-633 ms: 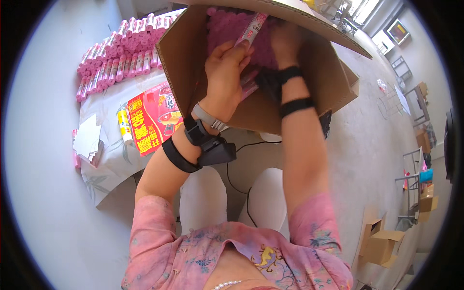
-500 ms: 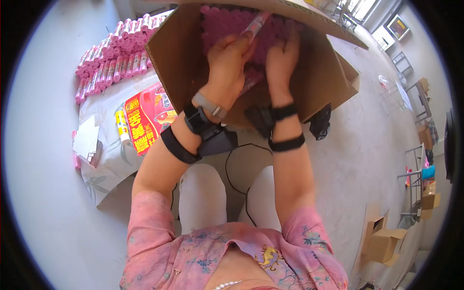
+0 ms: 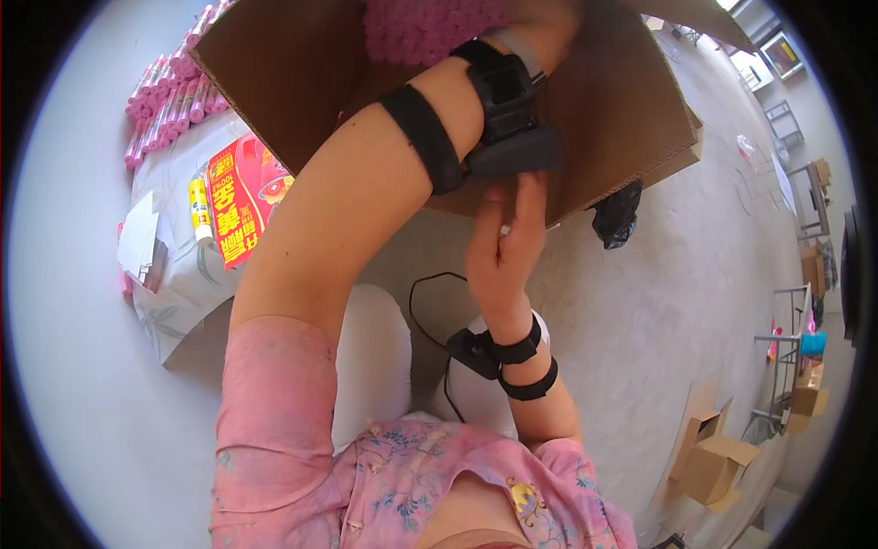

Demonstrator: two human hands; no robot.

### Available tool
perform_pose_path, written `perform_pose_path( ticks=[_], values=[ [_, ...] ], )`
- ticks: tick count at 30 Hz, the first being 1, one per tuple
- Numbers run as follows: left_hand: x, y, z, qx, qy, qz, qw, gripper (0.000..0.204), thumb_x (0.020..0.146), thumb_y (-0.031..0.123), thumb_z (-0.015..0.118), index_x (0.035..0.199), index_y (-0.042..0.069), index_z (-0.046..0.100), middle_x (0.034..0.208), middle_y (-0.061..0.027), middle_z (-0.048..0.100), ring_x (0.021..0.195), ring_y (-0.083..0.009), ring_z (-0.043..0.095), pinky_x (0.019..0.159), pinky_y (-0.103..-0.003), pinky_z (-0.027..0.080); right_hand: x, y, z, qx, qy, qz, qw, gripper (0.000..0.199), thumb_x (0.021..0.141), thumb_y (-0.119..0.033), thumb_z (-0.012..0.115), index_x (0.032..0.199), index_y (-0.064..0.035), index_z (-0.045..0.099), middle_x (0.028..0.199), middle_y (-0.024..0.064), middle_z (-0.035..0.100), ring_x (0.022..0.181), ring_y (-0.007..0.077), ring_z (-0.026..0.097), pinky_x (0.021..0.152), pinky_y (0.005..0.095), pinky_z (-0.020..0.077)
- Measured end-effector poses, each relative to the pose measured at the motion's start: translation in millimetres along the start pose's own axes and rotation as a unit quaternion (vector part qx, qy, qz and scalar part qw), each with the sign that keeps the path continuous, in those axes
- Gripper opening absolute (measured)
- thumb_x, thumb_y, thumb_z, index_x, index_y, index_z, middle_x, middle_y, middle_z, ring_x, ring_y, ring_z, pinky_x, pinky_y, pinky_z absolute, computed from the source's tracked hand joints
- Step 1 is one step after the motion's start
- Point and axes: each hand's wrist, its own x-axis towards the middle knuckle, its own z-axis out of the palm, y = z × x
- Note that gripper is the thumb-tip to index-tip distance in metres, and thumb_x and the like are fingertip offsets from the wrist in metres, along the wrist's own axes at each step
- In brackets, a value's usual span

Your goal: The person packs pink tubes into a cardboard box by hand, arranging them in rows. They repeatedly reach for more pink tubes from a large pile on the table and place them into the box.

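A brown cardboard box [image 3: 631, 110] lies open toward me at the top of the view. Inside it, round ends of pink tubes [image 3: 430, 29] are packed tightly together. My left arm reaches across the opening, and my left hand [image 3: 549, 27] is deep in the box at the upper right. Its fingers are hidden or cut off by the picture's edge. My right hand [image 3: 508, 252] is at the box's lower edge, under my left wrist's black strapped-on device [image 3: 508, 101]. Its fingers stretch upward, with no object plainly in them.
Stacked pink tubes [image 3: 174, 110] lie on a cloth-covered table [image 3: 183, 284] at left, with a red-and-yellow packet [image 3: 242, 201], a yellow glue stick [image 3: 199, 210] and white cards [image 3: 139, 236]. A black bag [image 3: 617, 215] hangs beside the box. Another carton [image 3: 713, 462] stands on the floor at right.
My left arm has reached farther right and deeper into the box. My right hand has drawn back from the tubes to the box's lower edge. The tube between my hands is out of sight.
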Motion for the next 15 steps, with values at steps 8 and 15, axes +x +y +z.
perform_pose_path(
  ticks=[8, 15],
  values=[
    [24, -20, -7, 0.12, 0.02, 0.299, 0.947, 0.025, 0.09, 0.019, 0.07, 0.109, 0.003, 0.072, 0.097, -0.0238, 0.073, 0.094, -0.0404, 0.071, 0.078, -0.047, 0.054, -13, -1, -31, -0.016, -0.059, -0.056, 0.997, 0.043, 0.095, 0.004, 0.051, 0.138, 0.0035, 0.054, 0.141, 0.0266, 0.055, 0.117, 0.0388, 0.059, 0.105, 0.0459, 0.0433],
    [19, -18, -22, 0.298, -0.023, 0.385, 0.873, 0.02, 0.091, 0.01, 0.061, 0.104, 0.002, 0.073, 0.097, -0.0239, 0.072, 0.09, -0.0426, 0.069, 0.083, -0.052, 0.051, 27, 13, -58, -0.197, 0.177, -0.164, 0.95, 0.06, 0.093, -0.011, 0.072, 0.143, 0.0052, 0.042, 0.131, 0.0187, 0.051, 0.113, 0.0279, 0.058, 0.1, 0.0394, 0.0468]
  ],
)
